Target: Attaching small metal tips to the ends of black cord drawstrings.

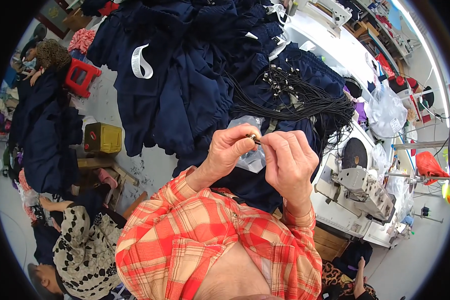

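Observation:
My left hand [226,154] pinches a small dark piece with a shiny metal bit [253,137] between thumb and fingertips; it resembles a cord stopper, but it is too small to be sure. The fingertips of my right hand [291,162] are closed at the piece's right side, close against the left fingers. Behind the hands lies a clear plastic bag [254,161] on navy cloth. Just beyond my right hand, a bundle of black cords [305,106] with small metallic ends spreads over the navy garments [185,85].
At the right, a sewing machine [367,192] stands on a white table [330,217], beside a black roll [355,154]. A white looped strip [141,62] lies on the garments. To the left are a yellow tin [103,138], a red stool [82,77] and two people working with dark cloth.

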Demonstrator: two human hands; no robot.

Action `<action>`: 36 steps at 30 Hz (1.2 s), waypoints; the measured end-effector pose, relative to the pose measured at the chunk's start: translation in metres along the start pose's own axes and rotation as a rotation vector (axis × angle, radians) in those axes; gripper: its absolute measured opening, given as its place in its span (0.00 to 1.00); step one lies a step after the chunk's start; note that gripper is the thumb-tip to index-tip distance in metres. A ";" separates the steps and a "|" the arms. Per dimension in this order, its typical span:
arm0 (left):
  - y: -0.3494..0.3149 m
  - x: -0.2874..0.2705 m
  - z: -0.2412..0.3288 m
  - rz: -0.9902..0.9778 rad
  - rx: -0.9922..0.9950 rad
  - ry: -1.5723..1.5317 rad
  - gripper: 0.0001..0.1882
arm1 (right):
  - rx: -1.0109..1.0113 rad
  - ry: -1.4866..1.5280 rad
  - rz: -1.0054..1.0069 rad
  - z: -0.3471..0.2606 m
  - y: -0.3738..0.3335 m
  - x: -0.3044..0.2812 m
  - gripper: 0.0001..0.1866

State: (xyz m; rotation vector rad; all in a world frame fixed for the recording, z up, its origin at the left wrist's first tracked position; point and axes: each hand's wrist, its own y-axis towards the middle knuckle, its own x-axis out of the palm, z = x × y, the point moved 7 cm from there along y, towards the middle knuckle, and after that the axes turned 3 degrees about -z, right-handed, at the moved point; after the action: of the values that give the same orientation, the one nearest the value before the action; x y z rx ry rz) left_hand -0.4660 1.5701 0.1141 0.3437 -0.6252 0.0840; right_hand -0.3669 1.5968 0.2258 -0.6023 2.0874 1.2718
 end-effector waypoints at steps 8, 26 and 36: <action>-0.004 -0.008 -0.007 0.095 -0.088 -0.022 0.06 | 0.052 0.203 0.049 0.013 0.001 0.014 0.08; -0.002 -0.007 0.032 0.160 0.154 0.802 0.08 | 0.291 0.530 -0.143 0.038 -0.012 0.048 0.12; -0.008 -0.012 0.024 0.199 0.062 0.603 0.04 | 0.332 0.579 -0.240 0.040 -0.017 0.050 0.11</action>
State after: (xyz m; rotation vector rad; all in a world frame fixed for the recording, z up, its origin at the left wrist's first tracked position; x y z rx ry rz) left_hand -0.4876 1.5550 0.1230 0.2953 -0.0565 0.3838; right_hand -0.3807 1.6217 0.1662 -1.1237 2.5128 0.6345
